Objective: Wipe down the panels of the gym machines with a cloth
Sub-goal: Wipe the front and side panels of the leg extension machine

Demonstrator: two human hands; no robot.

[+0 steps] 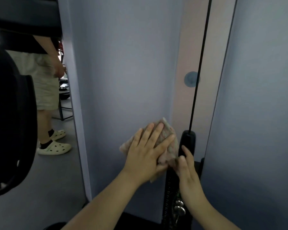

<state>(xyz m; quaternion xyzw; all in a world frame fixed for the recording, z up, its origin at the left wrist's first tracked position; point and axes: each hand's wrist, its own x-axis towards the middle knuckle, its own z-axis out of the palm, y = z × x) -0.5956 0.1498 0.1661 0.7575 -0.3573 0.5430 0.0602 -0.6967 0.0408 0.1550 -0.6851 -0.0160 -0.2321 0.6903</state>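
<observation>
Wiping is under way: one cloth (165, 138) is pressed flat against the near lower part of a grey panel (126, 72) by the left hand (145, 155), its fingers straight and slightly spread over the fabric. The cloth's right edge is touched by the right hand (186, 170), fingers loosely extended beside a black fitting (188, 141); whether they pinch the cloth cannot be told. One cable (199, 63) is seen rising from that fitting past one round mark (191, 79) on a pink strip. A second panel (256, 113) stands at right. The upper surface looks unwiped, so long upward strokes are judged next. One bystander (45, 83), in two pale clogs, is seen far left.
</observation>
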